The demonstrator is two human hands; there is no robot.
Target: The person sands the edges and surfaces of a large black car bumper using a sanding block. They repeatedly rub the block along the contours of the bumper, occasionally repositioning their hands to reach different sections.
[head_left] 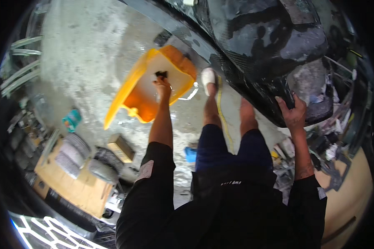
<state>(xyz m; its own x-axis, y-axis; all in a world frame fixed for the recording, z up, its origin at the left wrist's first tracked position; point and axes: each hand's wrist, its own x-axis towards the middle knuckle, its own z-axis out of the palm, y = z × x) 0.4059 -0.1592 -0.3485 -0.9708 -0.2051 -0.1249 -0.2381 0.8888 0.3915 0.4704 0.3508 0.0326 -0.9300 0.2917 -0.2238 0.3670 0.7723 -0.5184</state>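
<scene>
My left hand (162,86) is closed on a small dark pad (160,74) inside a yellow plastic tub (126,97) that holds pale, cloudy liquid, low at centre left. My right hand (292,108) grips the lower edge of a large dark carbon-fibre panel (262,37) with a wet, patchy surface, which fills the upper right of the view. Its fingers are wrapped round a narrow part of that edge. My legs and one pale shoe (208,79) show below, between the tub and the panel.
A yellow hose (224,124) runs along the wet concrete floor (75,37). A teal bucket (72,121), a cardboard box (120,147) and a blue object (190,154) are on the left and middle. A wooden board (70,186) with grey items lies lower left; assorted scraps crowd the right.
</scene>
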